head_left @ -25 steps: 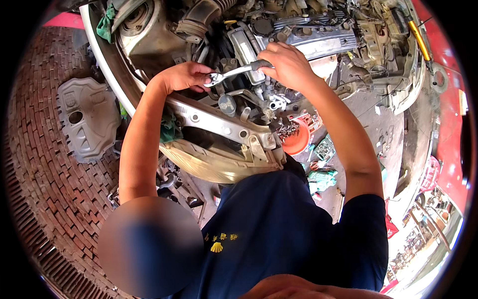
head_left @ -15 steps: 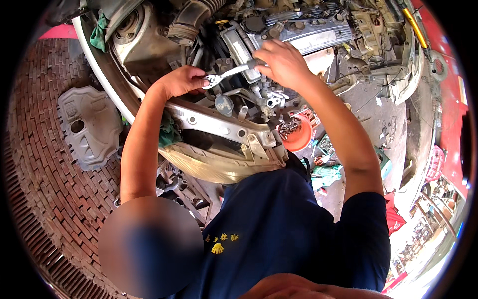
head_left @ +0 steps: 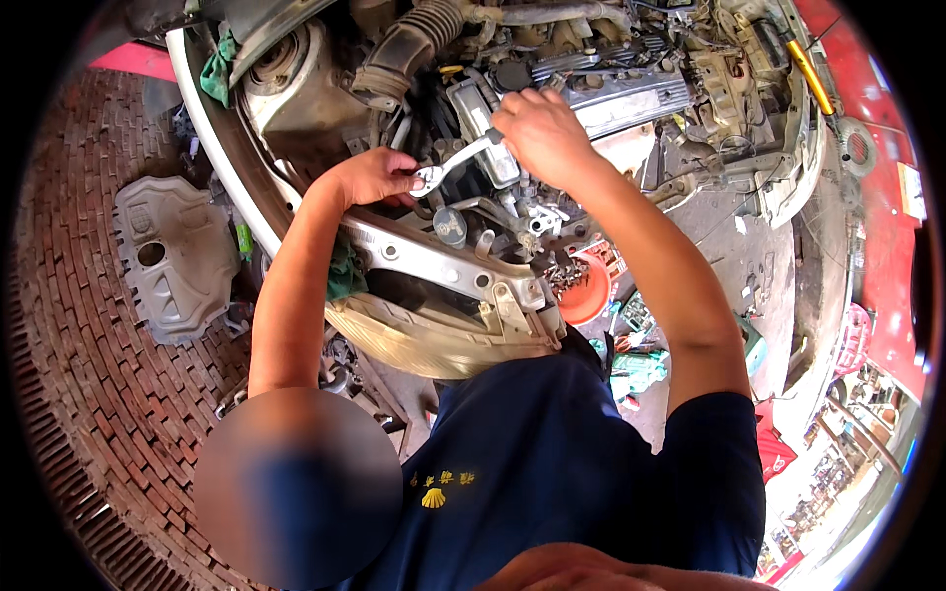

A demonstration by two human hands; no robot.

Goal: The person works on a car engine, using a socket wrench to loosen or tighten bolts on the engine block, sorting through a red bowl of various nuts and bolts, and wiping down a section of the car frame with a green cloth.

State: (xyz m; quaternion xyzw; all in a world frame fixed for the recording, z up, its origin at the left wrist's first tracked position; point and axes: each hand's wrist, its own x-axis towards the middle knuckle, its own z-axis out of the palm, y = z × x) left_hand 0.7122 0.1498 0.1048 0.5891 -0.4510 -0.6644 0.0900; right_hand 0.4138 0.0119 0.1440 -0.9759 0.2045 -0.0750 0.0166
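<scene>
Two arms [head_left: 296, 286] outstretched, left hand [head_left: 374, 179] pinching a ratchet wrench [head_left: 459, 157] by its head [head_left: 428, 180], right hand [head_left: 542, 136] curled around its grip [head_left: 494, 136]

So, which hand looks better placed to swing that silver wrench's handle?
Probably the right hand: it holds the dark handle end of the silver wrench, away from the head, which should give leverage. The left hand pinches the head, so it seems better suited to steadying.

left hand [head_left: 372, 177] reaches forward in a pinch; right hand [head_left: 542, 138], slightly farther forward, curls in a grip.
</scene>
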